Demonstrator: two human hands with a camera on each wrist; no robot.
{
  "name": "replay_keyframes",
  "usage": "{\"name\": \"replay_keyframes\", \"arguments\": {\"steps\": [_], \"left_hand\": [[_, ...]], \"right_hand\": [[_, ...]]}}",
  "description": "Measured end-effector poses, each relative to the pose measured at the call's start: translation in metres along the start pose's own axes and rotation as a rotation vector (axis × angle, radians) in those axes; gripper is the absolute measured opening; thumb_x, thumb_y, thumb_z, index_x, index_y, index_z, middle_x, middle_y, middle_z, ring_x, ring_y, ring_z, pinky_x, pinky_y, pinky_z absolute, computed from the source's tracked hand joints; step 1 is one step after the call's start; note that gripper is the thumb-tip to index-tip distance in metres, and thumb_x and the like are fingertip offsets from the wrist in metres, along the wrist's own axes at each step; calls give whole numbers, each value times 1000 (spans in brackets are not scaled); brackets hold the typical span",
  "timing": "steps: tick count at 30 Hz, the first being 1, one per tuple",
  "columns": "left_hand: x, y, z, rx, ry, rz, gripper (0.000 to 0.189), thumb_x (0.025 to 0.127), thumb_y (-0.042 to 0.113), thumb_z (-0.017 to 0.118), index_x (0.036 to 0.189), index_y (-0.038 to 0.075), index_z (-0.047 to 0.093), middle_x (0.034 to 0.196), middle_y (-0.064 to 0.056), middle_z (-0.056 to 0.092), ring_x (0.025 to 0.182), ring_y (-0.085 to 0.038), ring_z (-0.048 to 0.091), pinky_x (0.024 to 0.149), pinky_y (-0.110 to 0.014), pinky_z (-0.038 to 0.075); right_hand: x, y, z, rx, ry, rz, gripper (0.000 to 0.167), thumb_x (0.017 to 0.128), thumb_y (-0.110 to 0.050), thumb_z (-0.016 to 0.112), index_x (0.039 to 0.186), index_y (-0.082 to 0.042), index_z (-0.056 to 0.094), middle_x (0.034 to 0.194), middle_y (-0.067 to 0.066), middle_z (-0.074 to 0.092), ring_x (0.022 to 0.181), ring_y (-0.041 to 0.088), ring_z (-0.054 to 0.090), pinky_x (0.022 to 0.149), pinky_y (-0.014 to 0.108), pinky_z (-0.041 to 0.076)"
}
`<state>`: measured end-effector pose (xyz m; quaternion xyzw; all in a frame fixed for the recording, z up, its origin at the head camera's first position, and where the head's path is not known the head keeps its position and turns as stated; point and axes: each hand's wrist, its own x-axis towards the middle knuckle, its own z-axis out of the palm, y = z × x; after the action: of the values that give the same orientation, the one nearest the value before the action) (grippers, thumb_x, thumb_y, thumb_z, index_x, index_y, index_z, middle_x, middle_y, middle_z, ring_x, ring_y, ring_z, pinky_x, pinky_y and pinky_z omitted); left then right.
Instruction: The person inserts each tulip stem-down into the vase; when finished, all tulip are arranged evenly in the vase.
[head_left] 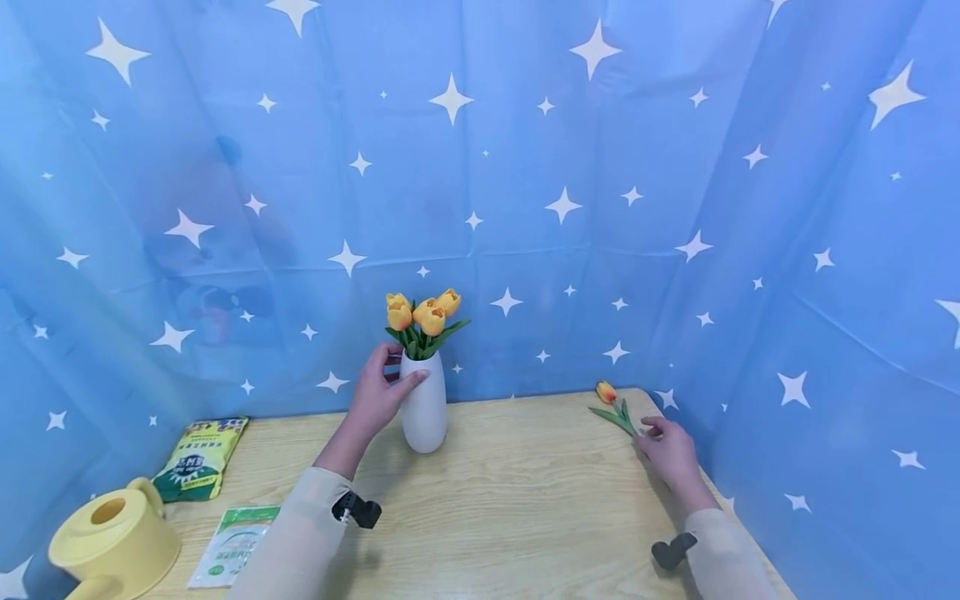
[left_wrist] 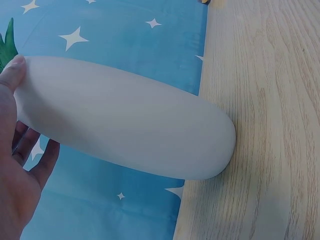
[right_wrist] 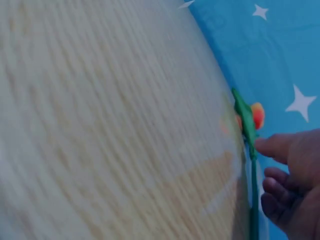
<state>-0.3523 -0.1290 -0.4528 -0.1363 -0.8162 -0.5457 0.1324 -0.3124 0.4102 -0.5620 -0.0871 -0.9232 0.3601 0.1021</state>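
A smooth white vase [head_left: 424, 410] stands upright on the wooden table, with several yellow-orange tulips [head_left: 430, 317] and green leaves rising from its mouth. My left hand [head_left: 378, 392] grips it near the rim, thumb across the front and fingers at the side. The left wrist view shows the vase body [left_wrist: 130, 115] lengthwise with the thumb at its top end. At the table's right, a single orange tulip [head_left: 607, 393] lies with its stem toward me. My right hand [head_left: 669, 454] is at this stem. In the right wrist view, one fingertip meets the green stem [right_wrist: 254, 195], the other fingers loosely bent beside it.
At the left are a yellow watering can [head_left: 112, 542], a green-and-yellow packet [head_left: 201, 460] and a flat white-and-green packet [head_left: 236, 542], partly behind my left sleeve. A blue star-patterned curtain [head_left: 517, 250] hangs along the table's back and right edges.
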Motion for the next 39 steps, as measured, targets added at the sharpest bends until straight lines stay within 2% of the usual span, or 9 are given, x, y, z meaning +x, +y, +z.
{"name": "replay_keyframes", "arguments": {"steps": [6, 14, 22, 34, 39], "left_hand": [[0, 0, -1, -6, -5, -1, 63, 99, 52, 83, 140, 13, 55, 146, -10, 58, 138, -37, 58, 114, -61, 52], [1, -2, -1, -22, -7, 3, 64, 98, 53, 83, 141, 14, 55, 146, -10, 58, 139, -37, 58, 115, -63, 51], [0, -3, -2, -17, -8, 2, 62, 99, 51, 83, 141, 13, 55, 146, -10, 57, 139, -36, 57, 115, -62, 52], [2, -5, -2, -34, -9, 26, 63, 99, 52, 83, 140, 14, 56, 146, -10, 58, 137, -35, 58, 113, -62, 53], [3, -6, -2, -36, -11, 30, 64, 98, 54, 83, 140, 13, 56, 145, -10, 58, 136, -36, 59, 113, -63, 53]], "right_hand": [[1, 5, 4, -3, -10, 1, 50, 98, -8, 77, 143, 9, 64, 120, 29, 69, 113, 46, 64, 96, 62, 51], [1, 0, 4, -6, -28, 9, 47, 100, -4, 75, 143, 10, 65, 119, 28, 70, 114, 46, 65, 99, 64, 51], [0, -5, 2, -7, -38, 10, 37, 100, -3, 74, 135, 10, 70, 111, 23, 74, 109, 43, 66, 95, 60, 53], [0, -4, 5, 4, -24, 36, 32, 102, -3, 72, 131, 9, 74, 108, 19, 74, 106, 38, 65, 90, 53, 52], [-4, -7, 4, 10, 0, 7, 34, 101, -3, 70, 132, 8, 73, 106, 17, 71, 99, 34, 64, 81, 43, 51]]}}
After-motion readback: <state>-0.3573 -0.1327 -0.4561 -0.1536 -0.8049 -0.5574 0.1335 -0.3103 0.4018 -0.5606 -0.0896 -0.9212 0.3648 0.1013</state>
